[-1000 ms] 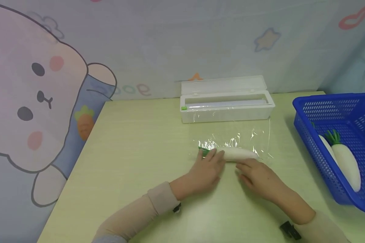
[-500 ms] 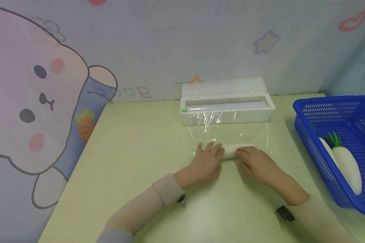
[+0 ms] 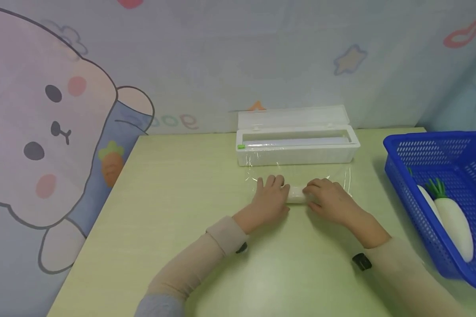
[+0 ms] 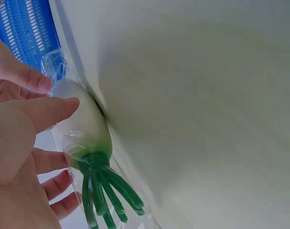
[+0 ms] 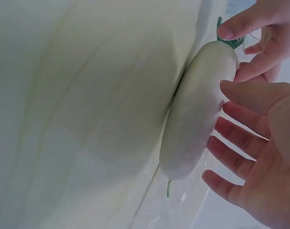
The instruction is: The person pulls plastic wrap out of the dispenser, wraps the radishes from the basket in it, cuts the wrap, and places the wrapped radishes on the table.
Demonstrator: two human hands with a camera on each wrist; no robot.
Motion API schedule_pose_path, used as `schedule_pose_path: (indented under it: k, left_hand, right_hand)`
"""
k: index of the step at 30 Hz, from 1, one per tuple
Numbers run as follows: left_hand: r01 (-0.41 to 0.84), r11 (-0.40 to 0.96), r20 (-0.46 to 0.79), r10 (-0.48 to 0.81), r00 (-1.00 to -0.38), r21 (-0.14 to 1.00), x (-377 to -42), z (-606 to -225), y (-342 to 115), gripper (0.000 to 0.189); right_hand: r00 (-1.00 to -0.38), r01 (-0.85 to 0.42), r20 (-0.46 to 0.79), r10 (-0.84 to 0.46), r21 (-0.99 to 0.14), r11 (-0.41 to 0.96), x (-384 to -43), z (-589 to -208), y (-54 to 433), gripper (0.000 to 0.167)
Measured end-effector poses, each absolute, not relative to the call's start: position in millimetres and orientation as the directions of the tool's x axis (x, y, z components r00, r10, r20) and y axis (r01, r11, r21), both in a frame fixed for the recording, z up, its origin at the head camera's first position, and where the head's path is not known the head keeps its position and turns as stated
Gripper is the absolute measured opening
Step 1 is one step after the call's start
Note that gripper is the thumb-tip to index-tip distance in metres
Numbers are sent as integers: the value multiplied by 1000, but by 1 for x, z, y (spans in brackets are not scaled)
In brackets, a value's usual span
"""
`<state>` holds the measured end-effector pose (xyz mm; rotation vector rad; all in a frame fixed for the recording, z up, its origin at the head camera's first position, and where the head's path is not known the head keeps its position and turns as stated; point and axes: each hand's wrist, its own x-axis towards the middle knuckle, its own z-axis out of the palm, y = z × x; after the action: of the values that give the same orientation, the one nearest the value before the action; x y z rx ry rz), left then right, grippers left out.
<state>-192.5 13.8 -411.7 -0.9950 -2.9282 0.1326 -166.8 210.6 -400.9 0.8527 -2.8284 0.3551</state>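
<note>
A white radish [image 5: 195, 114] with green leaf stalks [image 4: 104, 191] lies crosswise on the table, wrapped partly in clear cling film [image 4: 54, 64]. My left hand [image 3: 270, 199] lies over its leafy end. In the left wrist view that thumb is on the near side and the extended fingers reach along the top. My right hand [image 3: 329, 200] covers the tapered end; in the right wrist view its fingers are nearly straight, fingertips at the radish's upper side. Between the hands, only the radish's middle shows in the head view.
Behind the hands stands a white cling film box [image 3: 297, 156], lid up, with a green slider [image 3: 241, 146] at its left end and film running toward the hands. At right, a blue basket [image 3: 416, 211] holds more white radishes [image 3: 456, 224]. A printed cloth hangs behind the table.
Both hands have moved away from me toward the cling film box, rolling the radish with them. The film between box and radish has become shorter, and the hands now cover more of the radish.
</note>
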Motion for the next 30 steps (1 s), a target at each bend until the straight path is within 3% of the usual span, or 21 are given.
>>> schedule_pose_path:
  k: [10, 24, 30]
  left_hand:
    - [581, 805, -26, 582, -813, -118, -209, -410, 20, 57]
    - [586, 810, -50, 587, -808, 34, -228, -416, 15, 51]
    - [574, 817, -41, 576, -816, 60, -231, -416, 16, 45]
  right_hand:
    - [-832, -553, 162, -530, -304, 776, -188, -405, 220, 36]
    - [-871, -423, -9, -491, -497, 758, -219, -403, 260, 42]
    - [-900, -353, -61, -432, -480, 803, -229, -395, 286, 38]
